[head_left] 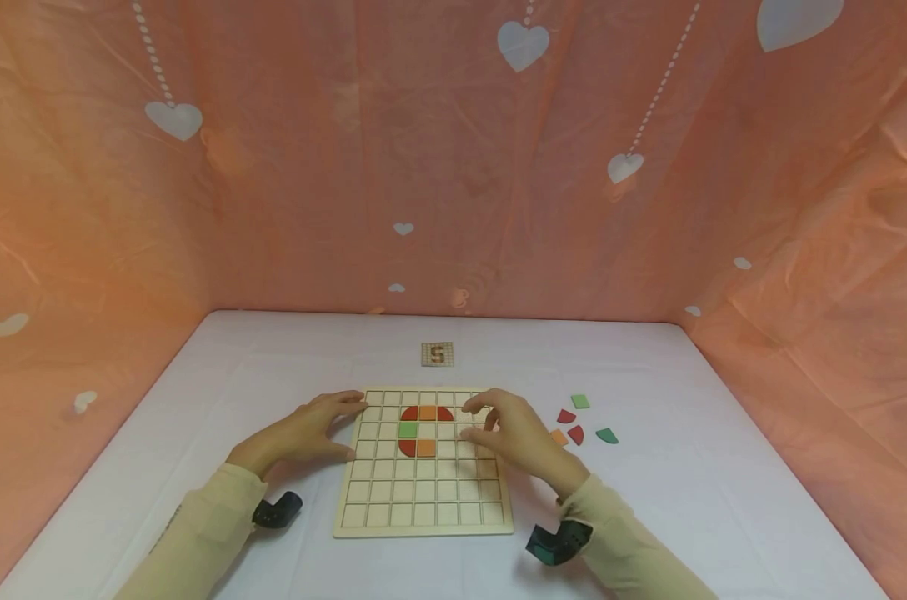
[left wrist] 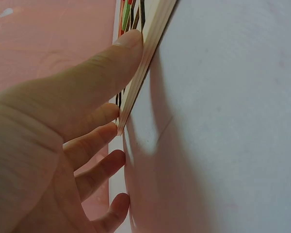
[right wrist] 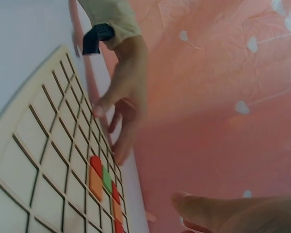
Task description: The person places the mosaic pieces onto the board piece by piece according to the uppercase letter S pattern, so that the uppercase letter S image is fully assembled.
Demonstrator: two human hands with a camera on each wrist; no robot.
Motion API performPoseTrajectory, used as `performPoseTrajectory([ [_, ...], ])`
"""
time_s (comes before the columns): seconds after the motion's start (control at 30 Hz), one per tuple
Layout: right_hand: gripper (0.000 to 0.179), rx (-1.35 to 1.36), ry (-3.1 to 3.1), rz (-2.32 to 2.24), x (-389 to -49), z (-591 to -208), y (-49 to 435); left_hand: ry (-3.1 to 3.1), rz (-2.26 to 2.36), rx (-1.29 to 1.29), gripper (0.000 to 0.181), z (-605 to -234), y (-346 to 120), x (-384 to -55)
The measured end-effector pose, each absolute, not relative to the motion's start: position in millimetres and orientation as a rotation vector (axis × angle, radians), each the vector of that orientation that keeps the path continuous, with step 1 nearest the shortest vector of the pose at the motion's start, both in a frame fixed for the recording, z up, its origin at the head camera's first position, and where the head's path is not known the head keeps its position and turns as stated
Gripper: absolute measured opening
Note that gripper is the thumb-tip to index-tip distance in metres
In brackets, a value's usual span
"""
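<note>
Six tiles (head_left: 427,412) sitting on board (head_left: 425,492), five loose ones (head_left: 576,435) apparently remaining. My left grip (head_left: 313,428) is touching its edge, right grip (head_left: 519,431) is hovering, both released.

The right hand (head_left: 524,433) hides cells on the far right part of the board (head_left: 382,492) and partly covers an orange piece (head_left: 560,436) to the right. The far card's (head_left: 438,354) pattern is too small to make out fully. The left sleeve (head_left: 198,529) and right sleeve (head_left: 633,542) are cut off nearby. Both wrist views crop the board.
</note>
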State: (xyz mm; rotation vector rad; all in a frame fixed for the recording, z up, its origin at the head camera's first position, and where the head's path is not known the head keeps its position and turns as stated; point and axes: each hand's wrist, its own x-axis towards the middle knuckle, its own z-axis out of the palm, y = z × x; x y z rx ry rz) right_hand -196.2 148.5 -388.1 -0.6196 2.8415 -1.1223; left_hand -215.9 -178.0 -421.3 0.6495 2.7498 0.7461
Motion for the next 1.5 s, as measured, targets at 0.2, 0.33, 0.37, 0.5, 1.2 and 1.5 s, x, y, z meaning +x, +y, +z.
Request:
performPoseTrajectory([
  [0.2, 0.032, -0.605, 2.852, -1.127, -201.6, -383.6, 164.3, 2.738, 0.756, 0.652, 0.076, -420.0, -177.1, -215.1],
  [0.33, 0.034, -0.615, 2.841, -1.127, -207.3, -380.3, 177.1, 2.736, 0.757, 0.653, 0.076, -419.0, -176.7, -214.0],
  [0.37, 0.035, -0.621, 2.836, -1.122, -208.7, -379.7, 180.5, 2.736, 0.757, 0.651, 0.076, -418.8, -176.6, -213.9],
  [0.5, 0.037, -0.644, 2.810, -1.097, -214.1, -378.4, 193.2, 2.733, 0.757, 0.630, 0.076, -418.6, -176.3, -214.4],
  [1.2, 0.040, -0.598, 2.776, -1.086, -222.4, -376.1, 249.4, 2.736, 0.767, 0.602, 0.076, -423.1, -178.5, -215.6],
  [1.5, 0.038, -0.570, 2.881, -1.048, -222.7, -385.9, 278.9, 2.745, 0.749, 0.629, 0.076, -422.7, -177.1, -216.2],
])
